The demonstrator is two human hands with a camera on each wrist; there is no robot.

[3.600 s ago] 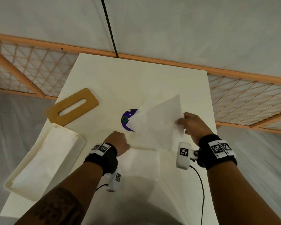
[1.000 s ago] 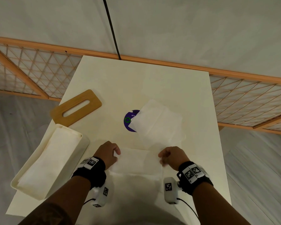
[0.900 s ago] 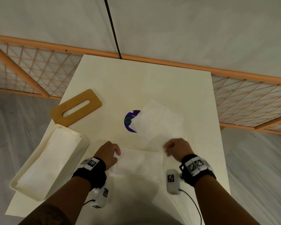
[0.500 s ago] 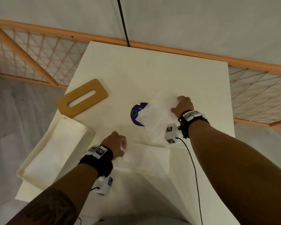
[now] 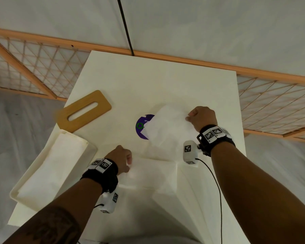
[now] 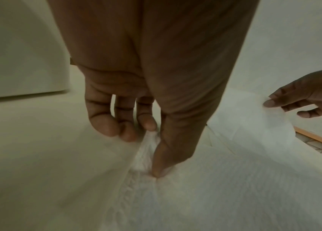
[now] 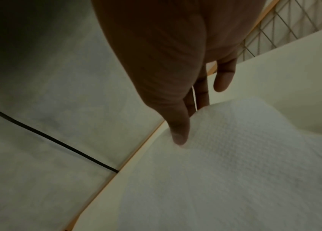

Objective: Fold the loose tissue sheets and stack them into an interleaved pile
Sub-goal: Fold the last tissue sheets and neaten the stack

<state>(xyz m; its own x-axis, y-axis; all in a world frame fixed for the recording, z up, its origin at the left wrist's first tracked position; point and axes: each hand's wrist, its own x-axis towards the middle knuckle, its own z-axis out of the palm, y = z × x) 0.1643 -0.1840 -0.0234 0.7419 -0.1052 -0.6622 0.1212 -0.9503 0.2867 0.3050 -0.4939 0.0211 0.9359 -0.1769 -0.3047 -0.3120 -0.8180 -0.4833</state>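
Tissue is under both my hands right now. My right hand [image 5: 202, 118] pinches the far right corner of a loose tissue sheet [image 5: 167, 131], thumb on top and fingers curled beneath, so the corner arches up off the white table [image 5: 165, 81] while the rest of the sheet lies flat, covering part of a purple round sticker [image 5: 140, 126]. I hold it by the corner because, as I judge it, that is the way to bring one edge over for a fold without crumpling the sheet.

My left hand [image 5: 121, 160] is at the near left, on the folded tissue pile [image 5: 151, 171]. The left wrist view shows my thumb tip pressed down on the top layer and my fingers [image 6: 104, 125] curled against a gathered ridge of its edge, pinching it. I reckon that keeps the pile from sliding and perhaps holds a flap ready to take the next sheet for the interleave.

The loose sheet lies just beyond the pile, their edges near or touching; I cannot tell which.

Left of the pile sits a white tissue box [image 5: 25, 196] with tissue lying in it, and beyond it the box's wooden slotted lid [image 5: 84, 111], set aside flat on the table
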